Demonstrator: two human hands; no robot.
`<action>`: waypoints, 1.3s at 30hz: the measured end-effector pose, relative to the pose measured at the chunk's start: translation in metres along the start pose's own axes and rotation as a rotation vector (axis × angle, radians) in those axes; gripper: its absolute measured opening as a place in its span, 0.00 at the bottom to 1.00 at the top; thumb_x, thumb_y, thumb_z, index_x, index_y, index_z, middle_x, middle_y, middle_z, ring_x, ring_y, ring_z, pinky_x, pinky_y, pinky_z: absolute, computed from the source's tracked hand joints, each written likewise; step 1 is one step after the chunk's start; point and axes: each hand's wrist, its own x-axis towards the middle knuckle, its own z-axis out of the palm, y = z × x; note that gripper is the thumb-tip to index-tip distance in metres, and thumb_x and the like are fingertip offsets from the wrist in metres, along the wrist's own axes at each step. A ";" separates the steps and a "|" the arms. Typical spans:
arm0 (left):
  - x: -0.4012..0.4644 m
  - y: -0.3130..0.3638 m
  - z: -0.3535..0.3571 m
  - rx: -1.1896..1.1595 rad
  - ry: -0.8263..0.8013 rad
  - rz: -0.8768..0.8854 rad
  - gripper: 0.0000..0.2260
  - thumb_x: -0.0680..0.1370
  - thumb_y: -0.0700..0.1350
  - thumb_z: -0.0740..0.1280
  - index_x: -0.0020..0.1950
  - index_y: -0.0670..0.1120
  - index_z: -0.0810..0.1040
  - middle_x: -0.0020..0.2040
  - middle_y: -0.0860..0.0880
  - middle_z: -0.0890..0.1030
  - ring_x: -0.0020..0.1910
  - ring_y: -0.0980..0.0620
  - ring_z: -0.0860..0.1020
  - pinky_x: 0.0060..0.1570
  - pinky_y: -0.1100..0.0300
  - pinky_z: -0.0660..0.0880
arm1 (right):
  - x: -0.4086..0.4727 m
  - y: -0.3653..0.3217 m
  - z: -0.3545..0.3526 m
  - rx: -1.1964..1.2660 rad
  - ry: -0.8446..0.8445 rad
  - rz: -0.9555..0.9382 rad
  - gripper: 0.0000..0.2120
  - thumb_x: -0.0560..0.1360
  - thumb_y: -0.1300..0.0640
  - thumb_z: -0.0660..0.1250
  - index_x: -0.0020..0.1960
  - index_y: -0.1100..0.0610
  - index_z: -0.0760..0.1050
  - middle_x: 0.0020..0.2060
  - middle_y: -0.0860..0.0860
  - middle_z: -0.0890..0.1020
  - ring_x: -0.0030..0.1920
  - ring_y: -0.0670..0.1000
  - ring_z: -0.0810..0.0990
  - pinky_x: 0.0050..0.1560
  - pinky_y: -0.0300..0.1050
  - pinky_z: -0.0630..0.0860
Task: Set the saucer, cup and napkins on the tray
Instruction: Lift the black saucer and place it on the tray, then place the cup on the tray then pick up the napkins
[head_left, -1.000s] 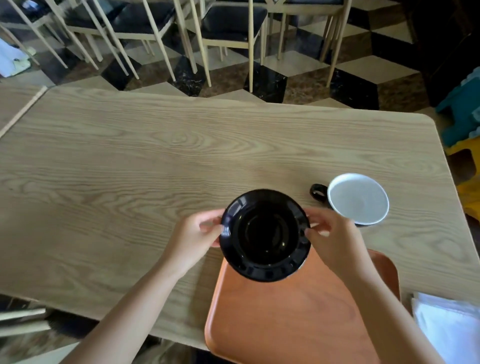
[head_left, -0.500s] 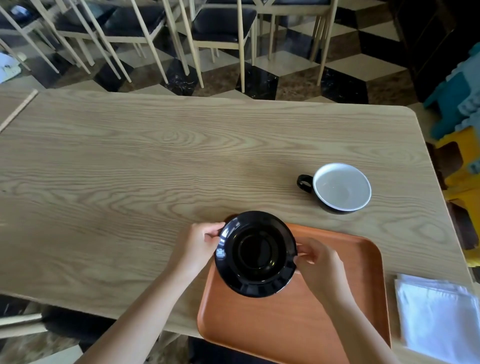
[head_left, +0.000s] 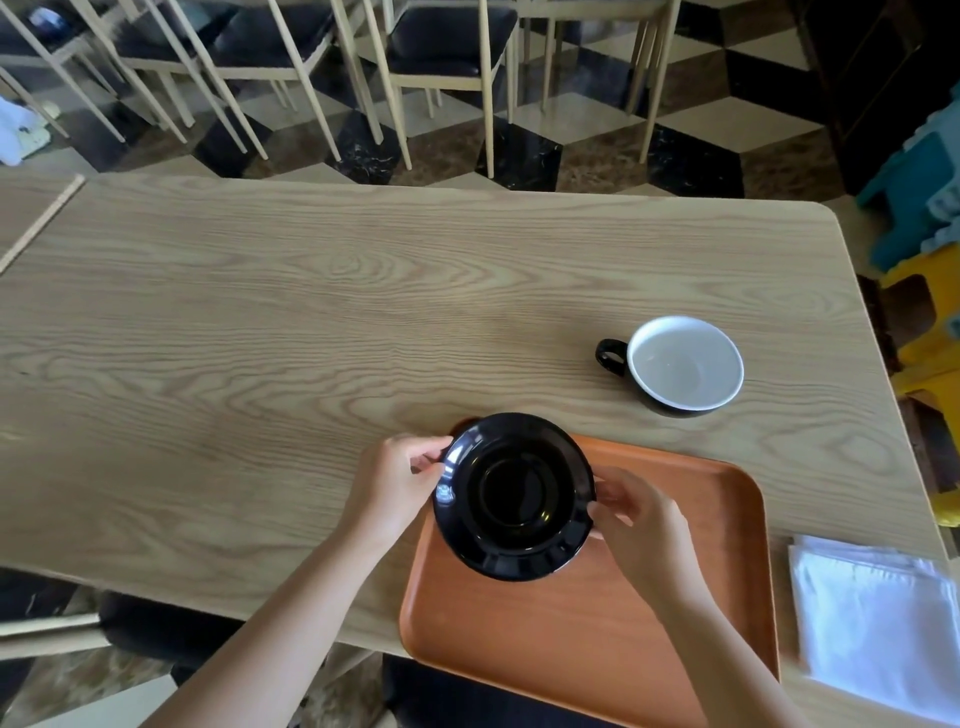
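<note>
A glossy black saucer sits over the far left corner of the orange tray. My left hand pinches its left rim and my right hand grips its right rim. I cannot tell whether the saucer rests on the tray or hovers just above it. A black cup with a white inside stands upright on the table beyond the tray, its handle pointing left. A stack of white napkins lies on the table right of the tray.
The tray overhangs the near edge of the wooden table. Several chairs stand on the checkered floor beyond the far edge. Teal and yellow plastic stools crowd the right side.
Both hands have carried the saucer down and toward the tray's far left corner. The view has shifted, showing more of the tray and napkins.
</note>
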 end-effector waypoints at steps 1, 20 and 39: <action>0.001 -0.001 -0.001 0.002 -0.013 -0.006 0.14 0.71 0.35 0.69 0.54 0.47 0.82 0.42 0.54 0.81 0.42 0.56 0.79 0.39 0.78 0.68 | 0.001 -0.001 -0.001 -0.006 -0.010 0.003 0.20 0.68 0.68 0.66 0.48 0.44 0.78 0.40 0.42 0.83 0.43 0.38 0.79 0.43 0.27 0.73; 0.061 0.117 0.073 0.562 -0.048 0.798 0.28 0.71 0.48 0.70 0.70 0.45 0.67 0.72 0.39 0.65 0.69 0.41 0.66 0.61 0.46 0.71 | 0.070 0.022 -0.107 -0.780 0.260 -0.609 0.19 0.68 0.55 0.72 0.58 0.57 0.78 0.62 0.56 0.77 0.63 0.62 0.73 0.55 0.58 0.77; 0.061 0.114 0.094 0.353 -0.061 0.825 0.18 0.64 0.45 0.78 0.50 0.41 0.81 0.50 0.39 0.80 0.46 0.39 0.79 0.45 0.47 0.79 | 0.060 0.030 -0.123 -0.653 0.336 -0.794 0.08 0.66 0.56 0.71 0.43 0.60 0.81 0.50 0.53 0.84 0.53 0.57 0.81 0.42 0.48 0.80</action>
